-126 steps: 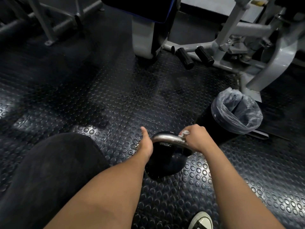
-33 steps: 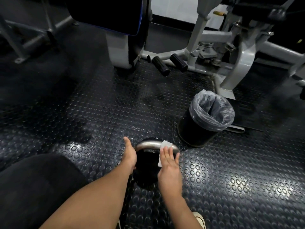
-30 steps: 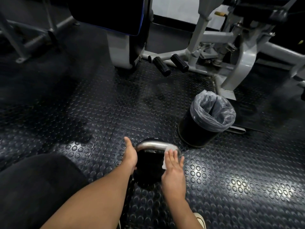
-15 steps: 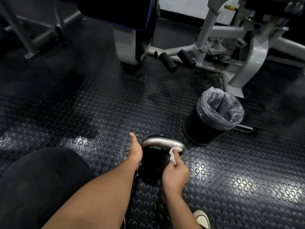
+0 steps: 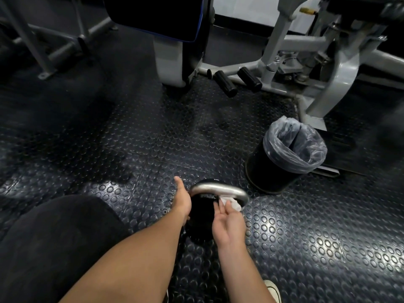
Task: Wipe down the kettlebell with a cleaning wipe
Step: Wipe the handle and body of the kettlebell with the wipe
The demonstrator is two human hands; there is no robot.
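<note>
A black kettlebell (image 5: 200, 217) with a silver handle (image 5: 215, 188) stands on the studded rubber floor in front of me. My left hand (image 5: 182, 201) holds the left end of the handle, thumb pointing forward; its fingers are hidden behind the hand. My right hand (image 5: 229, 223) is turned palm up at the handle's right end. Its fingertips pinch a crumpled white wipe (image 5: 231, 202) against the inner side of the handle there.
A black bin with a clear plastic liner (image 5: 290, 149) stands just right of the kettlebell. Behind it is a grey gym machine frame (image 5: 284, 42) with black foot rollers (image 5: 225, 84). My dark-clothed knee (image 5: 54, 241) fills the lower left, and my shoe (image 5: 272, 289) shows at the bottom.
My right hand went from wiping the kettlebell's right side with flat fingers to a palm-up pinch, with the wipe now under the handle's right end. My left hand stayed put.
</note>
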